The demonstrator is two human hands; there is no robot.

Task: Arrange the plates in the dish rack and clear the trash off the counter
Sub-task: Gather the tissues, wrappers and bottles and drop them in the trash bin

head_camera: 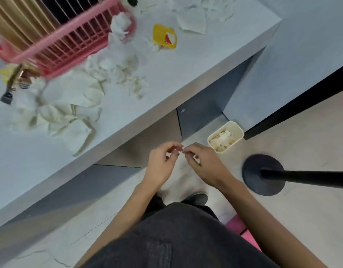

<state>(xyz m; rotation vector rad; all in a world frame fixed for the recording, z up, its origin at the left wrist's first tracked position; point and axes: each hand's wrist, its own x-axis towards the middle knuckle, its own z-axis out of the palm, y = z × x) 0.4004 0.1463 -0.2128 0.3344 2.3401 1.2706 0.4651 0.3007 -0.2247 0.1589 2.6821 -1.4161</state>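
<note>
Well, plates [16, 20] stand in the dish rack [70, 43] on the counter [170, 78]. Crumpled paper [64, 115] and a yellow wrapper [164, 36] litter the counter, and some paper sits in the bin [225, 136] below it. The left hand [162, 166] and right hand [204, 164], off the counter, curl their fingertips together. I cannot tell if they hold anything.

Dish rack [70, 43] sits upper left on the counter [166, 80], crumpled tissues [70, 117] scattered below and right of it, packet [164, 36] top centre. On the floor centre right there's a bin [236, 140], stand base [251, 182] just lower right of it.
</note>
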